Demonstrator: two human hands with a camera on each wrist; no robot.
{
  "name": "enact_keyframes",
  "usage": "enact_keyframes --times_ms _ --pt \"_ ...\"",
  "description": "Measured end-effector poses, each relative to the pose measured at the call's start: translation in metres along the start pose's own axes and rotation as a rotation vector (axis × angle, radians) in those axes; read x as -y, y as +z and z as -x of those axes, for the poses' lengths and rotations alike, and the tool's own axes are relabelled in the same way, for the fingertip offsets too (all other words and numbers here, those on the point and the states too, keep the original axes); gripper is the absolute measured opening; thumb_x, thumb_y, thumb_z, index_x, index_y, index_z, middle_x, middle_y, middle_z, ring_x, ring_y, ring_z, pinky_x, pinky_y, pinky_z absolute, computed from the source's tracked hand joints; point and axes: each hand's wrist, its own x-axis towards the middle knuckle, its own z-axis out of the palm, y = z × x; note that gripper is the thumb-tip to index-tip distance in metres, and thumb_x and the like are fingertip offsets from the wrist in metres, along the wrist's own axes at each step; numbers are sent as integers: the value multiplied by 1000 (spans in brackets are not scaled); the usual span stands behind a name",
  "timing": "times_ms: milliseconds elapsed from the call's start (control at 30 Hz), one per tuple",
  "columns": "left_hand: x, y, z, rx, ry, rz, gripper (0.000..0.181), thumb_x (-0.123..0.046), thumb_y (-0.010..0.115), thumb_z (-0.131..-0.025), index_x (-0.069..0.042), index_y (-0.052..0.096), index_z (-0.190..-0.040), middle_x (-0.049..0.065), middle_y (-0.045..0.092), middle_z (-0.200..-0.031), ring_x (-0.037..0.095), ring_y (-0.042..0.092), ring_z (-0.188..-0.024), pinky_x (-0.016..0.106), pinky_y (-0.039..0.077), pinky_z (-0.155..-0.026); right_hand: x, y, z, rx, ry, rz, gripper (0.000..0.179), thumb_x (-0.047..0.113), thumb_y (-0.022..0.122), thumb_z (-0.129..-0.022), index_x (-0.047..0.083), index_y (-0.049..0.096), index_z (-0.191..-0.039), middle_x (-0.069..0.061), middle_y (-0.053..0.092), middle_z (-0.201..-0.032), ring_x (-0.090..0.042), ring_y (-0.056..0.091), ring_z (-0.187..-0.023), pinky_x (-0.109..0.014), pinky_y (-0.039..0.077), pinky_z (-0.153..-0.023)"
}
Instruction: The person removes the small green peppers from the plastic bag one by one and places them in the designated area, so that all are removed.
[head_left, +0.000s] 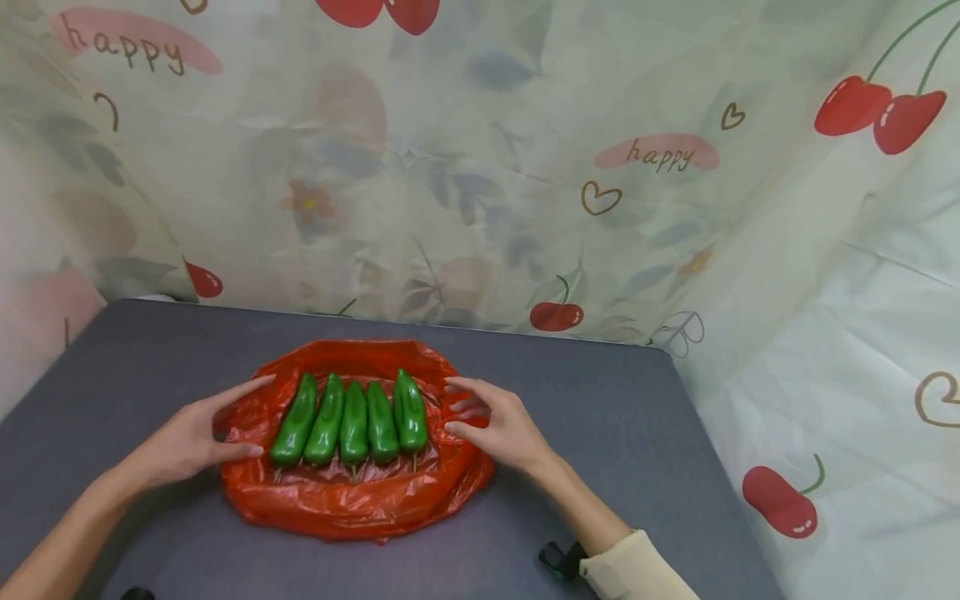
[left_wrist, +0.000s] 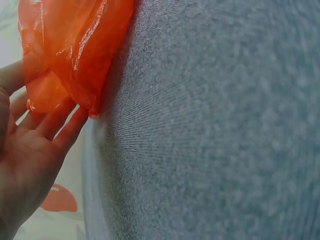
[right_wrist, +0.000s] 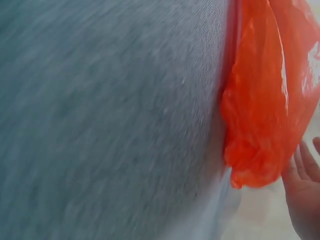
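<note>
Several glossy green peppers point(head_left: 354, 423) lie side by side in a row on a red plastic bag point(head_left: 337, 515), which is spread with its edges rolled up around them. At the bag's left side is my left hand point(head_left: 197, 437), thumb and fingers spread apart. The left wrist view shows its fingers point(left_wrist: 55, 122) extended behind the orange-red film of the bag point(left_wrist: 75, 50). My right hand point(head_left: 498, 421) is by the right edge with slightly bent, parted fingers. From the right wrist, its fingertips point(right_wrist: 295, 162) appear right at the bag's crumpled side point(right_wrist: 265, 115).
A dark grey cloth-covered table point(head_left: 600, 400) lies under the bag. Behind and to the right hangs a pale curtain point(head_left: 480, 167) printed with cherries, hearts and leaves. A small black object point(head_left: 558, 560) shows beside the right sleeve point(head_left: 633, 571).
</note>
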Motion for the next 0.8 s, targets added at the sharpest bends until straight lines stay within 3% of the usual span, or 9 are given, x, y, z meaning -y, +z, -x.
enact_keyframes --times_ms 133,267,500,667,800 --pt "0 1 -1 2 -6 34 88 -30 82 -82 -13 35 -154 29 46 -142 33 57 -115 22 50 -80 4 8 -6 24 60 -29 55 19 77 -89 18 57 -139 -6 62 -132 -21 68 -101 -28 54 -83" --pt "0 2 -2 4 -19 49 86 -30 82 -83 -14 36 -154 28 47 -141 27 57 -110 23 51 -78 5 15 -12 44 103 -36 55 18 77 -89 13 57 -140 -10 61 -133 -22 68 -100 -29 55 -82" --pt "0 3 -6 15 -23 62 86 -31 82 -83 -12 36 -154 30 45 -141 30 57 -111 23 51 -78 6 24 -17 76 181 -27 58 15 77 -88 8 55 -141 -9 60 -134 -22 67 -102 -25 54 -81" --pt "-1 3 -6 22 -30 83 87 -30 82 -83 -10 35 -154 31 45 -141 23 59 -105 23 52 -77 5 30 -21 115 201 8 60 18 78 -88 9 54 -142 -10 64 -126 -23 68 -102 -24 53 -81" --pt "0 3 -7 33 -37 96 86 -30 81 -84 -10 35 -154 31 46 -140 27 58 -106 23 52 -77 6 34 -24 149 206 43 63 20 79 -87 9 53 -143 -8 64 -126 -20 67 -105 -26 54 -83"
